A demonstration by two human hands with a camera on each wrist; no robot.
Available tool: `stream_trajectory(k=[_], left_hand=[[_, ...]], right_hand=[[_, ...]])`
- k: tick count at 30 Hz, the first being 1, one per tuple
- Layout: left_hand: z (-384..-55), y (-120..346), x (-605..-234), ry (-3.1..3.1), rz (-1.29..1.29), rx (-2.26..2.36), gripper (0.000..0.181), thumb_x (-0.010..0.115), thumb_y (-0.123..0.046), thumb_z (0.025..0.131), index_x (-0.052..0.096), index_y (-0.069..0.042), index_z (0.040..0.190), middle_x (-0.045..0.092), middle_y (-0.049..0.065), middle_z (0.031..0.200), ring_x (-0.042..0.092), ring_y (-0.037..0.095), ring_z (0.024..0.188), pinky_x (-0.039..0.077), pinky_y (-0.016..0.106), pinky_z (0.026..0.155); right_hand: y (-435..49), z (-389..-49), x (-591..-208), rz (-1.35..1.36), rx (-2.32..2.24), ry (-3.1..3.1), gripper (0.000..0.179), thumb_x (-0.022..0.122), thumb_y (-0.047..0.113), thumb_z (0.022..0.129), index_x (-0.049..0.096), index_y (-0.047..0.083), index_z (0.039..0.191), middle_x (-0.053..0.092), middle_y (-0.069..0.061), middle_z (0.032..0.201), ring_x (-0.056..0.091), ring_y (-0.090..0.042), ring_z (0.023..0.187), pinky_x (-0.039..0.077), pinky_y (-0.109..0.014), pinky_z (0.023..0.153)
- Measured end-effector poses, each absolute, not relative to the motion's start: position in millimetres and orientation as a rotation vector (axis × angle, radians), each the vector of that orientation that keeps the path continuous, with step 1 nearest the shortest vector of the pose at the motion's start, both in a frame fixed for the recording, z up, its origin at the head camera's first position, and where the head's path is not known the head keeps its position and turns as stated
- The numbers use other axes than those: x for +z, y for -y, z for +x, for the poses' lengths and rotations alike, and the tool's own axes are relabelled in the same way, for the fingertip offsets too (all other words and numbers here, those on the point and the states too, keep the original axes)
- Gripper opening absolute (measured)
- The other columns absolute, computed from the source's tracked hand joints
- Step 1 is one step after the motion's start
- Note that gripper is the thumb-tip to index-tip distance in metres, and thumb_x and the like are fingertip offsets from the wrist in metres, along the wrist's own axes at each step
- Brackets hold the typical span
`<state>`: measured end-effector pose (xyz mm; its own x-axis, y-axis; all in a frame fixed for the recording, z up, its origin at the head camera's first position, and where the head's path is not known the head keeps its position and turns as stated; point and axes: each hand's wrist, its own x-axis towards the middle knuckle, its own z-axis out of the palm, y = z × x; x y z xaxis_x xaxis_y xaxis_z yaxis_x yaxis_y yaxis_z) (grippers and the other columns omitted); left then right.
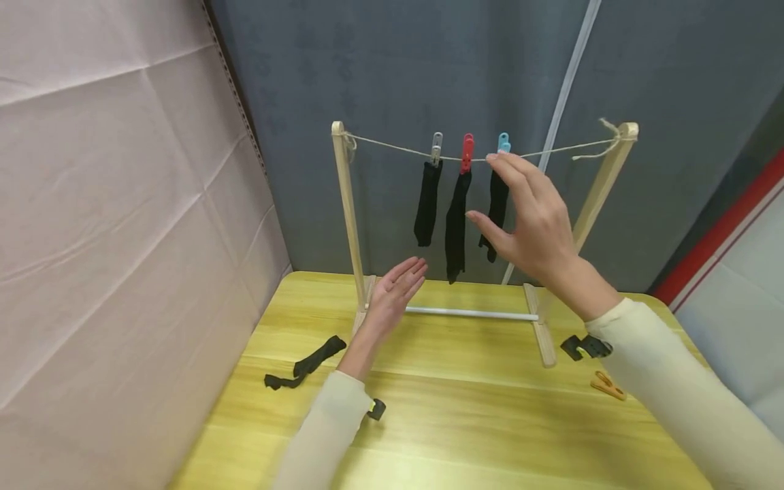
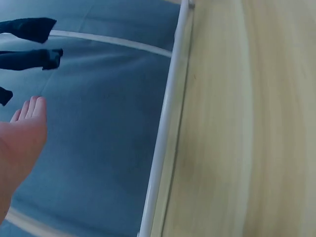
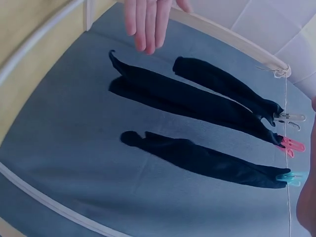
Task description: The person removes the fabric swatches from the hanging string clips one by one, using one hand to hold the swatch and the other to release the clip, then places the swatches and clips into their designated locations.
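Observation:
Three black socks hang from a string [image 1: 392, 145] under a clear clothespin [image 1: 437, 146], a red clothespin [image 1: 468, 151] and a blue clothespin [image 1: 503, 141]. My right hand [image 1: 533, 218] is raised by the right sock [image 1: 497, 197], thumb and fingers apart with nothing between them. In the right wrist view the blue clothespin [image 3: 290, 177] grips that sock alone, with the hand at the right edge. Below the left sock [image 1: 427, 204], my left hand [image 1: 395, 292] reaches up with straight fingers and holds nothing. The middle sock [image 1: 456, 228] hangs lowest.
A wooden frame with a left post [image 1: 348, 211], a right post [image 1: 606, 184] and a white bottom bar [image 1: 471, 313] carries the string. Another black sock [image 1: 318, 356] lies crumpled on the table [image 1: 465, 422] at left. An orange clothespin [image 1: 608, 386] lies at right, by my sleeve.

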<state>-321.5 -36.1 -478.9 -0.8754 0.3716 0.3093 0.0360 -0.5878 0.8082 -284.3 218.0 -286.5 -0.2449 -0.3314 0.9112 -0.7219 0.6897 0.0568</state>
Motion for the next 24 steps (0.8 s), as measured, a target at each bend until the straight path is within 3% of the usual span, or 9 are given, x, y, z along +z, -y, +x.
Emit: stream_trajectory(k=[4,10,16,19,24], left_hand=[[-325.7,22.1,-473.8,-1.177,0.658,2.585,0.050,0.038,-0.004,0.114,0.029,0.008,0.162,0.023,0.033,0.171,0.030,0.042,0.160,0.031,0.044,0.131],[-334.2,5.8,-468.5,-1.136,0.601,2.649,0.046,0.044,-0.013,0.115,0.038,0.003,0.157,0.041,0.024,0.166,0.041,0.035,0.157,0.040,0.038,0.128],[-342.2,-4.3,-460.7,-1.149,0.613,2.699,0.048,0.051,-0.015,0.113,0.040,0.004,0.156,0.033,0.032,0.168,0.044,0.033,0.155,0.037,0.040,0.130],[-345.4,-9.0,-455.4,-1.144,0.554,2.742,0.046,0.055,-0.012,0.111,0.043,0.002,0.153,0.043,0.030,0.162,0.056,0.028,0.146,0.039,0.040,0.129],[-351.6,-16.1,-448.6,-1.143,0.515,2.794,0.035,0.058,-0.006,0.109,0.054,0.001,0.143,0.061,0.015,0.146,0.065,0.024,0.133,0.047,0.037,0.123]], right_hand=[[-208.8,-293.1,-274.2,0.839,0.408,1.831,0.069,0.078,0.034,0.094,0.052,0.006,0.152,0.060,-0.020,0.150,0.058,-0.038,0.140,0.044,-0.047,0.125],[-194.1,-301.9,-251.4,0.874,0.243,1.873,0.058,0.070,0.021,0.097,0.054,0.004,0.151,0.063,-0.019,0.147,0.060,-0.038,0.136,0.050,-0.053,0.119],[-179.0,-302.5,-229.6,0.865,0.151,2.008,0.056,0.072,0.020,0.099,0.055,0.002,0.150,0.063,-0.021,0.145,0.060,-0.040,0.135,0.051,-0.056,0.117],[-174.9,-304.6,-220.2,0.847,0.120,2.057,0.055,0.071,0.019,0.099,0.054,0.000,0.149,0.062,-0.021,0.145,0.059,-0.040,0.135,0.049,-0.055,0.120],[-171.4,-306.5,-209.1,0.831,0.074,2.115,0.051,0.064,0.018,0.101,0.055,-0.002,0.147,0.063,-0.022,0.144,0.059,-0.041,0.135,0.048,-0.053,0.121]])
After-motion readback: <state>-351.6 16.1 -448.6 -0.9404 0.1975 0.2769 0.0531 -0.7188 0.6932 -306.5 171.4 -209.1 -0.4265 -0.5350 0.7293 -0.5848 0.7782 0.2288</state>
